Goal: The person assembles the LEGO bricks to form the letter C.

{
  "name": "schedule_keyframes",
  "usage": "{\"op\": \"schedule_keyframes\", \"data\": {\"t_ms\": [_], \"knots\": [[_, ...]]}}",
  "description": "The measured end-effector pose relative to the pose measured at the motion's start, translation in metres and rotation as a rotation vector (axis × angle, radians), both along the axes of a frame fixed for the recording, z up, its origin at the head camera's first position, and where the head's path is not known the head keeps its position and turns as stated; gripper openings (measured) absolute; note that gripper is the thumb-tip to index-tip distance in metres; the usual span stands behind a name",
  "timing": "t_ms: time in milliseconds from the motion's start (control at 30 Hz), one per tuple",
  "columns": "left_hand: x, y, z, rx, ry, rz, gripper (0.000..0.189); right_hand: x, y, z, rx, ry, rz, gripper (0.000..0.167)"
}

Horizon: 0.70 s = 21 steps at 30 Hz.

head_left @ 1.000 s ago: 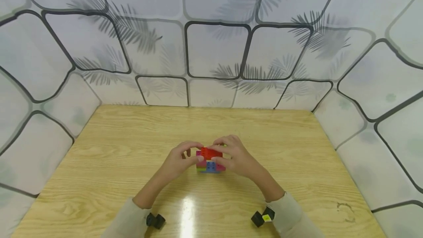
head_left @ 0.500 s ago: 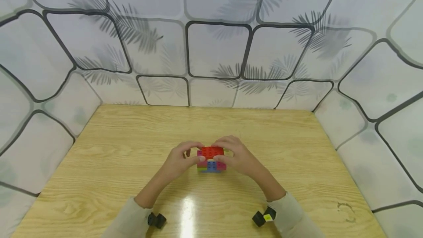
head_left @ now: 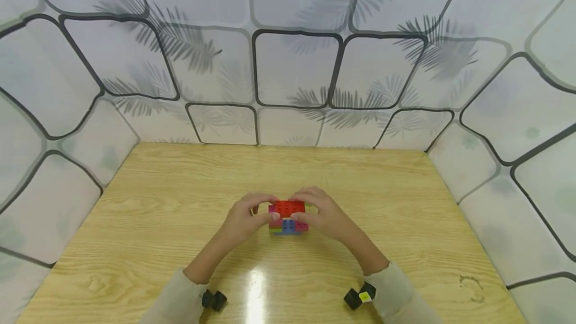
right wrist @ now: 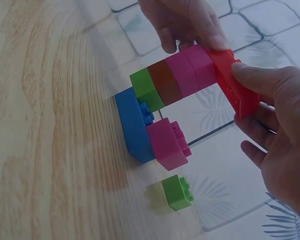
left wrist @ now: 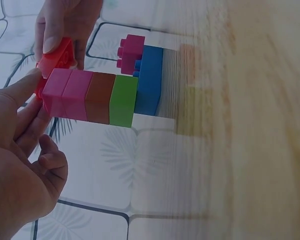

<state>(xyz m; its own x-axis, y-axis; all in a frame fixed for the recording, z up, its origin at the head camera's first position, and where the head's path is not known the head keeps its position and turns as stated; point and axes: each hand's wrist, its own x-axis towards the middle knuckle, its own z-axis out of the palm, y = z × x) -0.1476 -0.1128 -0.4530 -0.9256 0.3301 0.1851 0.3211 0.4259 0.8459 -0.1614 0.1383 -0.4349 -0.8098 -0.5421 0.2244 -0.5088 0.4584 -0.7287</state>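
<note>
A long red brick (right wrist: 247, 100) lies across the top of a small tower and juts out to the right. Its left end sits on two pink bricks (right wrist: 195, 70), above a brown brick (right wrist: 164, 82) and a green brick (right wrist: 149, 91). The tower rises from one end of a blue base brick (right wrist: 132, 125) on the table; a separate pink brick (right wrist: 165, 145) sits on the other end. My left hand (head_left: 245, 218) pinches the red brick's left end beside the top pink brick. My right hand (head_left: 326, 216) holds its overhanging right part between thumb and fingers.
A loose green brick (right wrist: 176, 192) stands on the wooden table (head_left: 180, 184), just right of the structure. Patterned cloth walls (head_left: 294, 69) surround the table at the back and sides. A black device (head_left: 214, 300) is on my left wrist, another (head_left: 360, 296) on my right.
My right fingers have shifted slightly right along the red brick, uncovering more of its studded top. The brick lies straighter across the tower. My left hand has hardly moved.
</note>
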Motion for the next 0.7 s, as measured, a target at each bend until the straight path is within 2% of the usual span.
{"op": "schedule_keyframes", "data": {"t_ms": [267,533,700], "knots": [[-0.0001,0.0012,-0.0008,0.004,-0.009,-0.002,0.034,-0.0036,0.0061,-0.0055,-0.046,-0.027,0.01,0.038],[0.0017,0.0027,-0.0027,0.052,-0.045,-0.009,0.043,-0.0043,0.0071,-0.0073,-0.073,-0.03,0.016,0.035],[0.002,0.0029,-0.0031,0.074,-0.036,-0.025,0.037,-0.0043,0.0066,-0.0081,-0.082,-0.039,0.019,0.034]]}}
